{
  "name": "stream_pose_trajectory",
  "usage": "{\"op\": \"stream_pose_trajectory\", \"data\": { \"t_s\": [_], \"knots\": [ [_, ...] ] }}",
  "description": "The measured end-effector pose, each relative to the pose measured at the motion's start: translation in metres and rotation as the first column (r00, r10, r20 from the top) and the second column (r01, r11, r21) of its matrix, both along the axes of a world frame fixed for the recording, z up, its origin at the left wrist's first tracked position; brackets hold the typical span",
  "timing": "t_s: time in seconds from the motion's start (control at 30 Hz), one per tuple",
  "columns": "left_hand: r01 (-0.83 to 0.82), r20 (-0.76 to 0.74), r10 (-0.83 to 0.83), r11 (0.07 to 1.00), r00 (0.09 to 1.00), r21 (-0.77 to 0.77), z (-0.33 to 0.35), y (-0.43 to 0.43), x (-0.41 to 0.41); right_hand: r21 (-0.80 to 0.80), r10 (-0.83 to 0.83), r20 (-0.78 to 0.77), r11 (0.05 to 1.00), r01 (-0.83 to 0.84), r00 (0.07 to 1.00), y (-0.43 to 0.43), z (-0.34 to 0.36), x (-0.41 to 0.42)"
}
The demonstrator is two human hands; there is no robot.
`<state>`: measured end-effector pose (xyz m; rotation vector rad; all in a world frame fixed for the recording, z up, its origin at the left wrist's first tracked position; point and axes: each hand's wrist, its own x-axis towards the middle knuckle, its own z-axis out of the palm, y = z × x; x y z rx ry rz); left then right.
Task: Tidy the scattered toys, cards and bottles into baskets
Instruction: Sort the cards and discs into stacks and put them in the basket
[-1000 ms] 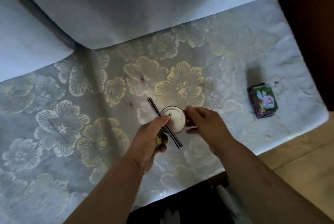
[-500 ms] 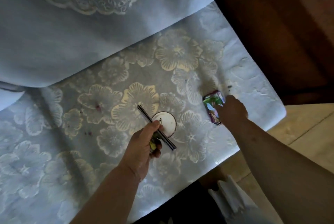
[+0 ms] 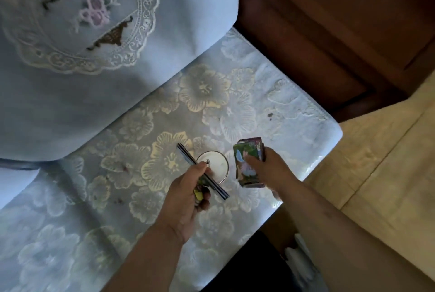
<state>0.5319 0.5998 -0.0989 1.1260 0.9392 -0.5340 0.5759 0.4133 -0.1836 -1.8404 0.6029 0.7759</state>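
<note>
Both hands full over the front right corner of the floral seat cushion (image 3: 141, 126)

The card stack (image 3: 247, 159) is lifted just above that corner of the cushion, a thick, slightly ragged block of glossy cards with a green and purple cartoon face. Its long axis runs away from the person, picture side turned up and leftward. The right hand (image 3: 270, 171) grips it, thumb across the face and fingers curled round the far edge. Just inward of it the left hand (image 3: 188, 195) is closed round a thin dark flat strip (image 3: 216, 185) slanting toward the cushion's back, a round white metal-rimmed disc (image 3: 215, 167) and a small yellow-green piece (image 3: 199, 194). The cushion is embossed and shiny. Behind it rises a smooth pale blue back cushion (image 3: 176, 32) with a lace doily (image 3: 70, 60); dark wood panelling (image 3: 329, 32) and beige floor tiles (image 3: 376, 174) lie beyond its right edge.
</note>
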Motion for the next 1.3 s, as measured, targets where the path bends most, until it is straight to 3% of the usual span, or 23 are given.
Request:
{"op": "stream_pose_trajectory", "data": {
  "t_s": [0.13,0.23,0.37,0.57,0.73,0.87,0.9,1.13,1.3],
  "knots": [
    [0.127,0.053,-0.125,0.991,0.991,-0.031,0.046,-0.006,-0.014,0.248,-0.218,-0.040,0.943,0.222,0.975,-0.018,0.064,-0.061],
    [0.202,0.085,-0.196,0.977,0.977,-0.065,0.077,-0.017,-0.025,0.382,-0.407,-0.101,0.827,0.413,0.908,-0.038,0.099,-0.107],
    [0.370,0.145,-0.358,0.926,0.923,-0.070,0.121,-0.067,-0.036,0.413,-0.633,-0.116,0.670,0.617,0.765,-0.082,0.148,-0.174],
    [0.637,0.222,-0.606,0.764,0.764,-0.105,0.163,-0.190,-0.043,0.471,-0.862,-0.119,0.388,0.792,0.493,-0.160,0.191,-0.253],
    [0.833,0.231,-0.804,0.551,0.548,-0.058,0.182,-0.321,-0.066,0.390,-0.974,-0.044,0.186,0.902,0.220,-0.238,0.201,-0.321],
    [0.941,0.240,-0.912,0.337,0.332,-0.022,0.186,-0.410,-0.102,0.281,-0.998,-0.016,-0.063,0.958,-0.061,-0.274,0.185,-0.376],
    [0.950,0.245,-0.920,0.313,0.308,-0.016,0.186,-0.418,-0.106,0.229,-0.996,0.001,-0.083,0.970,-0.086,-0.275,0.180,-0.382],
    [0.994,0.148,-0.983,-0.105,-0.105,0.004,0.151,-0.531,-0.180,-0.063,-0.917,0.070,-0.398,0.915,-0.394,-0.283,0.137,-0.444],
    [0.941,0.049,-0.941,-0.337,-0.336,-0.028,0.128,-0.588,-0.207,-0.145,-0.815,0.096,-0.579,0.802,-0.571,-0.298,0.120,-0.453]
  ]
}}
